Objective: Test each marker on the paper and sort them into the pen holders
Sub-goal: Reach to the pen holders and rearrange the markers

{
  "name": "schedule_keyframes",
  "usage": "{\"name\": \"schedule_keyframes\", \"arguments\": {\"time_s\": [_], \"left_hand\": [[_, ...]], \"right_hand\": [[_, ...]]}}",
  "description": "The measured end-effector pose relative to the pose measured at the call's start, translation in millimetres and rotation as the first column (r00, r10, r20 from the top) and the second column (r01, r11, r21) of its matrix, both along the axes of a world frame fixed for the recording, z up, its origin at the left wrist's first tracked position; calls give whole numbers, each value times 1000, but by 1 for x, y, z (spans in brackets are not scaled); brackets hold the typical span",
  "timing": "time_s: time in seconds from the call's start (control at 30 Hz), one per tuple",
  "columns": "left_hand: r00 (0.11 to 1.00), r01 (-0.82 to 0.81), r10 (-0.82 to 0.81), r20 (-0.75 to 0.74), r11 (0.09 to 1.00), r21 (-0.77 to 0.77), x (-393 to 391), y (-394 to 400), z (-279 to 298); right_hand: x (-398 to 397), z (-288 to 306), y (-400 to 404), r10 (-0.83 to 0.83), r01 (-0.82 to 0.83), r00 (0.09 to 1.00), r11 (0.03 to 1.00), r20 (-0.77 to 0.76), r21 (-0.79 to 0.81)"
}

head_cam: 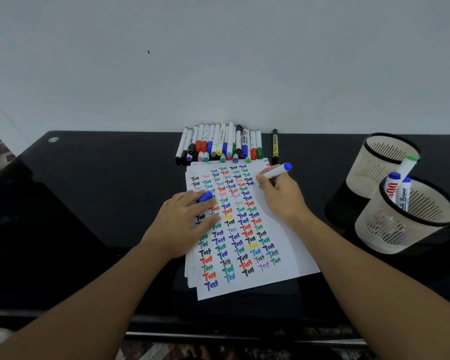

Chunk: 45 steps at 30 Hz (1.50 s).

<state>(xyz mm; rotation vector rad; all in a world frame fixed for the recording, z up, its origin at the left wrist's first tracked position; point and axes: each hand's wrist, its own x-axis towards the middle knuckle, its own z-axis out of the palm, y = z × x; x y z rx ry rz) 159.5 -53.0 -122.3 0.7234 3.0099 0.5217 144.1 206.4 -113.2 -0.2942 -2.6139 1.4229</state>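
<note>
On the black counter: we found the paper (283,245) lying flat on the counter (102,203), its top sheet crowded with rows of the word "Test" in many colours, more sheets showing beneath its left edge.
Right hand: our right hand (281,196) gripped a white marker (274,172) low on its barrel, fingers curled round it, the blue end pointing up and away; the writing tip was hidden behind the fingers, over the paper's upper right.
Left hand: our left hand (185,216) lay on the paper with fingers mostly flat, pinning the sheets, while a blue cap (205,197) was pinched at the fingertips.
Marker, as we judged it: light, stiff and smooth plastic, easily rolled; best held near the tip for writing and by mid-barrel for dropping into a holder.
Paper, as we judged it: thin, limp and prone to sliding on the glossy top, so the holding palm mattered.
Untested pile: a row of markers (218,144) lay side by side against the wall beyond the paper, with one dark marker (275,146) apart at its right.
Holders: two cream mesh pen holders stood well to the right; the near holder (400,229) held blue-capped markers, and a green-capped marker (407,166) leaned at the rim of the far holder (374,165).
</note>
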Motion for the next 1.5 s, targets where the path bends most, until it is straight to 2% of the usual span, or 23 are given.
{"name": "schedule_keyframes", "arguments": {"time_s": [0.17,0.33,0.43,0.5,0.63,0.73,0.83,0.9,0.93,1.1,1.23,1.27,1.33,1.37,1.4,1.5], "left_hand": [[1000,5,-5,11,1000,21,1,-1,1],[997,-44,37,63,992,118,6,1,7],[969,-175,120,218,950,258,1,1,14],[949,-267,196,248,918,295,-7,4,15],[946,-325,307,109,909,262,-9,20,6],[941,-328,339,19,893,308,-6,23,-3],[940,-315,341,-15,883,349,-6,20,-6],[947,-288,318,-39,898,333,-6,19,-7],[951,-275,304,-46,908,316,-7,20,-7],[954,-248,288,-80,912,327,-7,19,-6],[951,-258,299,-76,906,335,-5,20,-5],[951,-261,301,-72,904,339,-4,20,-4],[952,-259,298,-72,907,333,-3,21,-3],[952,-257,297,-78,910,326,-3,22,-3],[952,-254,295,-84,913,320,-3,22,-3],[953,-237,283,-106,918,318,-1,22,-2]], "right_hand": [[0,0,0,-9,9,1000,1000,-22,-7],[5,-2,5,-5,-17,988,990,-156,-140],[5,-4,5,15,-45,982,987,-187,-153],[5,-4,5,23,-49,982,989,-186,-138],[5,-3,4,90,-95,989,995,-117,-38],[7,-3,4,160,-160,983,987,-84,15],[5,-5,5,201,-209,976,972,-83,-104],[4,-1,6,196,-211,977,951,-86,-225],[3,1,7,191,-205,978,950,-80,-237],[-2,17,10,198,-203,977,978,-79,-57],[3,33,8,313,-309,949,947,-34,85],[5,35,6,355,-349,935,916,2,201],[10,36,5,425,-413,901,781,87,469],[11,35,5,445,-428,888,716,112,551],[12,33,6,453,-427,884,682,115,593],[14,33,4,465,-424,880,670,102,609]]}}
